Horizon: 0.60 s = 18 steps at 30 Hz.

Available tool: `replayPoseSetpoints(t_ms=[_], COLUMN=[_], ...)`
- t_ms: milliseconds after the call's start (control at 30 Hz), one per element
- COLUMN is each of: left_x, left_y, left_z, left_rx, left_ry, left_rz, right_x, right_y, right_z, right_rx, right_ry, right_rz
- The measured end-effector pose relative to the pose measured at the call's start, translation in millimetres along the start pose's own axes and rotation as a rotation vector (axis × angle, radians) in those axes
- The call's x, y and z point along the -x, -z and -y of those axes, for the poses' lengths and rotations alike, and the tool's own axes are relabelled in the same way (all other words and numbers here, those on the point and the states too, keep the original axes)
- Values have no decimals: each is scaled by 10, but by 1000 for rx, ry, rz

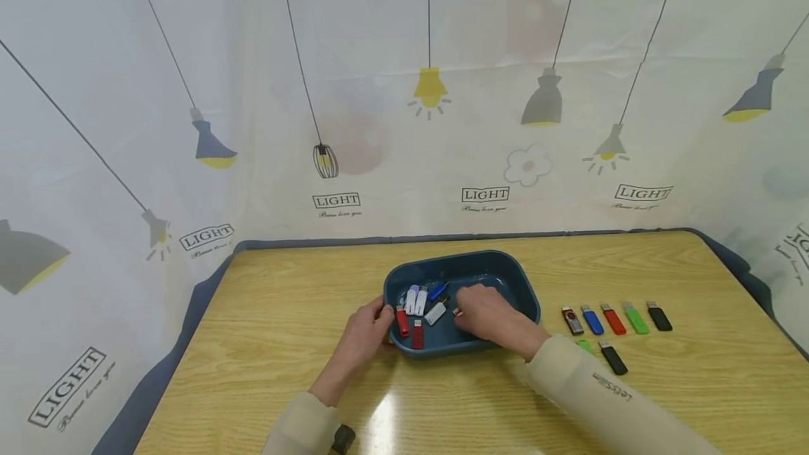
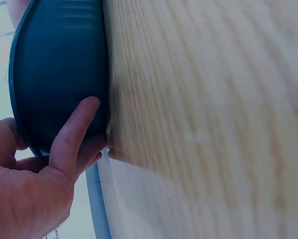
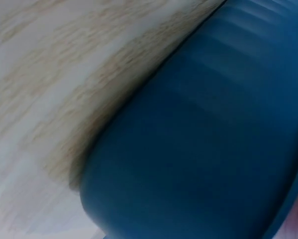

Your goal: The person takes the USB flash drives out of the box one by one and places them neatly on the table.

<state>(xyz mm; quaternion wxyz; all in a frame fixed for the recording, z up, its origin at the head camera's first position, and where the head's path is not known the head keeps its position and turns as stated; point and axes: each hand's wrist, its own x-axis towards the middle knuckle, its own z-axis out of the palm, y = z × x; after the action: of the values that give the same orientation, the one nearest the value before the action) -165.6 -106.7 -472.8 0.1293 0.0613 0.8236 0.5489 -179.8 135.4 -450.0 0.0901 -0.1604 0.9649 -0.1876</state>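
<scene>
A dark blue plastic tub (image 1: pixel 436 353) sits on the table, with several USB flash drives inside, such as a white one (image 1: pixel 435 313), a blue one (image 1: pixel 437 291) and a red one (image 1: pixel 402 321). My left hand (image 1: pixel 365 332) grips the tub's left end, thumb at the rim; in the left wrist view its fingers (image 2: pixel 71 132) lie along the outer wall. Reaching down into the tub, my right hand (image 1: pixel 487 311) pinches a small red USB flash drive (image 1: pixel 458 312), mostly hidden by the fingers. The right wrist view mostly shows the tub's outer wall (image 3: pixel 188 134).
Right of the tub, a row of USB flash drives lies on the wooden table (image 1: pixel 284 300), from a red-and-silver one (image 1: pixel 571 320) to a black one (image 1: pixel 659 316). Nearer me are a green one (image 1: pixel 585 347), partly covered by the right arm, and another black one (image 1: pixel 613 358).
</scene>
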Motion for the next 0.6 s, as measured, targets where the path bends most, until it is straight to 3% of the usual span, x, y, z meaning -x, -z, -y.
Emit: replayPoseSetpoints(t_ms=[267,600], left_x=[15,43], left_y=[3,14], left_z=[-16,-40], left_rx=[16,2], left_ry=[2,3], left_rz=[-4,-2], right_x=[75,326], right_y=[159,378], right_z=[-36,-146], right_rx=[-2,-32], right_ry=[-8,14], right_rz=[-43,-124])
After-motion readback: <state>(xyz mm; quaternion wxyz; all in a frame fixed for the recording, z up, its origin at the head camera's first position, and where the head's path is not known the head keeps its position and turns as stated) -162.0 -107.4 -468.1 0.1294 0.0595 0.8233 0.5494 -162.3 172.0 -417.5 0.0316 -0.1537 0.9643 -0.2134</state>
